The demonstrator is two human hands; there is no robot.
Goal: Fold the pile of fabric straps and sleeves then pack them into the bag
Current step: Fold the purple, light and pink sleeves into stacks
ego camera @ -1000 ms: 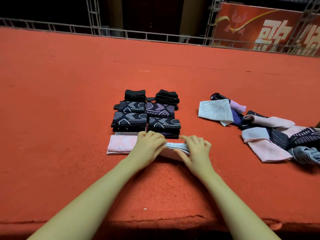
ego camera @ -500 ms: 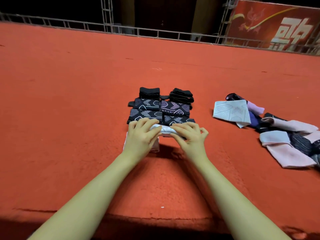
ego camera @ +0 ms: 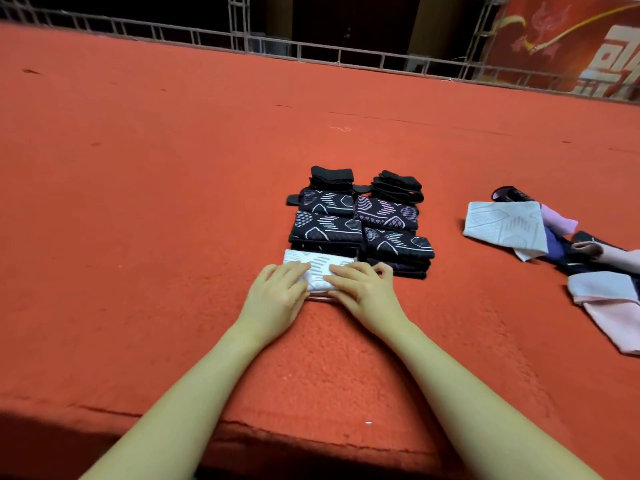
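Note:
A folded white patterned sleeve (ego camera: 320,268) lies on the red carpet at the near left of the folded stacks, on top of a pink piece whose edge shows beneath. My left hand (ego camera: 277,294) and my right hand (ego camera: 363,289) rest flat on it with fingers extended, pressing it down. Behind it stand two columns of folded dark patterned sleeves (ego camera: 360,223) and black straps (ego camera: 331,176). An unfolded heap of white, pink, purple and dark pieces (ego camera: 554,244) lies to the right. No bag is in view.
The red carpeted platform (ego camera: 173,202) stretches wide on all sides, with its front edge (ego camera: 277,434) close to me. A metal railing (ego camera: 311,50) runs along the far edge, and a red banner (ego camera: 571,43) hangs at the back right.
The white sleeve has been carried left and set down on the pink folded piece. Both hands went from gripping it to lying flat on top.

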